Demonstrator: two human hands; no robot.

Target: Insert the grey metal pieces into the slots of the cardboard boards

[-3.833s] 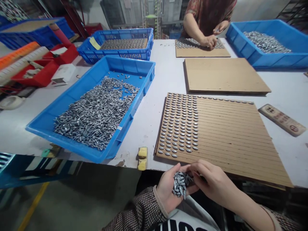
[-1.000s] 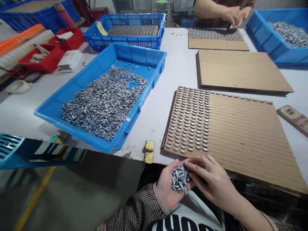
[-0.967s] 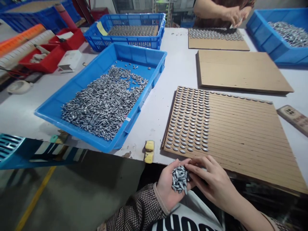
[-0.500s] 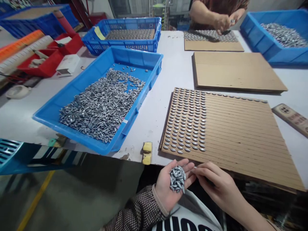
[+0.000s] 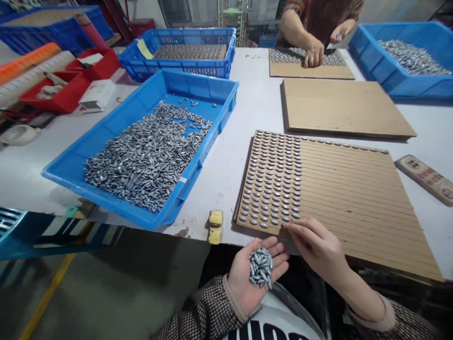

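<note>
My left hand (image 5: 253, 276) is cupped palm up below the table edge, holding a small heap of grey metal oval pieces (image 5: 261, 268). My right hand (image 5: 314, 245) reaches to the near edge of the ribbed cardboard sheet (image 5: 354, 198), its fingertips pinched together by the lowest rows of pieces (image 5: 272, 179) set in the grooves; what they pinch is too small to see. The sheet's left part is filled with rows of these pieces. A blue tray (image 5: 116, 123) to the left holds a big pile of the same pieces (image 5: 148, 156).
Another person's hands (image 5: 313, 54) work at a far cardboard sheet (image 5: 311, 71). A bare cardboard sheet (image 5: 343, 106) lies between. Blue tray with pieces (image 5: 389, 71) at far right, blue crate (image 5: 184, 71) at back, red bins (image 5: 60, 89) left, wooden block (image 5: 424, 178) right.
My right hand has left the heap in my left palm and moved up to the near edge of the ribbed sheet. My left hand has opened out slightly and stays low.
</note>
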